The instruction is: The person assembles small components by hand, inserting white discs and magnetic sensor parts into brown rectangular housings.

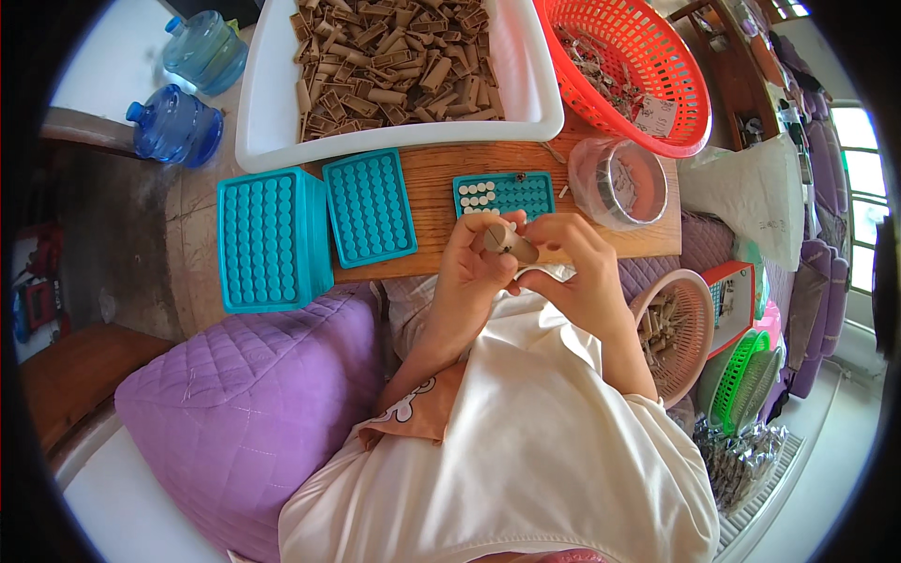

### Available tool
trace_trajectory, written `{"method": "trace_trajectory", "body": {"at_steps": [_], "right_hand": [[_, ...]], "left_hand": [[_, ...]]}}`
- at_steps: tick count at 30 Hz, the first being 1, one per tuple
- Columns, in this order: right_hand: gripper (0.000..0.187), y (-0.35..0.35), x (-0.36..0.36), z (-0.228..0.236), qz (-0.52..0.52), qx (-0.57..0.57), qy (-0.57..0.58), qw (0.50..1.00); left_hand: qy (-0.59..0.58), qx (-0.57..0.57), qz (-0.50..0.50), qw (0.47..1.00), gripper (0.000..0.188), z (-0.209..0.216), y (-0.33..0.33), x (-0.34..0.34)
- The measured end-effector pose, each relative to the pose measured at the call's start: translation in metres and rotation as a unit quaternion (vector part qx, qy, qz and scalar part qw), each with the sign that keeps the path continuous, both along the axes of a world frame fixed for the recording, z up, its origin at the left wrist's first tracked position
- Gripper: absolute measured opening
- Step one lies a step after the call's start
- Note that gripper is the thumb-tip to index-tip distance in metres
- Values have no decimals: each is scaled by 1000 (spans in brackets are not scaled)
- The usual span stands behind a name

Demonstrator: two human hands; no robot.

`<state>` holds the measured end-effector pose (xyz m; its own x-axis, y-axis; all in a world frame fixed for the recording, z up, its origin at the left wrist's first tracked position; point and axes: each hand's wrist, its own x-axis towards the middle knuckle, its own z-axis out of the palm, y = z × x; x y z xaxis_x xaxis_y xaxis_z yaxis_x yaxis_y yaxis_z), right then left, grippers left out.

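Note:
My left hand (476, 272) grips a tan plastic tube-like part (510, 242) between thumb and fingers, its rounded end facing up. My right hand (580, 267) curls round the part's right side, index finger at the top and thumb lower down; the exact contact is partly hidden. Just beyond my hands, a small teal tray (521, 195) with round recesses lies on the wooden table (432, 174). Several white round pieces (477, 194) sit in its left side. A small dark thing (521, 176) is on its far edge.
A white tub (249, 122) of tan parts (404, 70) stands at the back. Teal trays (272, 239) are stacked left, another (371, 206) beside them. Right are a red basket (690, 84), a bag-lined round container (664, 202) and a pink basket (690, 291) of parts.

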<state>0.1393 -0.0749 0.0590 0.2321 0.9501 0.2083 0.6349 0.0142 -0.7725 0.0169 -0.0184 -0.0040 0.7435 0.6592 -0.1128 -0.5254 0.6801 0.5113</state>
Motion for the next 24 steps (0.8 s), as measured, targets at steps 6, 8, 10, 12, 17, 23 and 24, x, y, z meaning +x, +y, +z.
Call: {"method": "trace_trajectory", "body": {"at_steps": [6, 8, 10, 12, 17, 23, 24], "right_hand": [[22, -2, 7, -5, 13, -25, -23, 999], [22, -4, 11, -1, 20, -24, -38, 999], [21, -5, 13, 3, 30, -24, -51, 998], [21, -6, 12, 7, 39, -59, -49, 996], [20, -8, 13, 8, 58, -94, -19, 994], [22, -8, 14, 0, 82, -132, 40, 987], [21, -7, 15, -1, 84, -151, 48, 984]], "left_hand": [[149, 295, 145, 933, 26, -4, 5, 0], [275, 528, 115, 795, 28, 7, 16, -10], [285, 585, 111, 751, 29, 10, 19, -14], [295, 638, 107, 703, 31, 10, 19, -15], [284, 665, 147, 675, 33, 1, 15, -10], [266, 633, 210, 696, 37, -4, 10, -8], [267, 633, 210, 696, 37, -5, 8, -8]]}}
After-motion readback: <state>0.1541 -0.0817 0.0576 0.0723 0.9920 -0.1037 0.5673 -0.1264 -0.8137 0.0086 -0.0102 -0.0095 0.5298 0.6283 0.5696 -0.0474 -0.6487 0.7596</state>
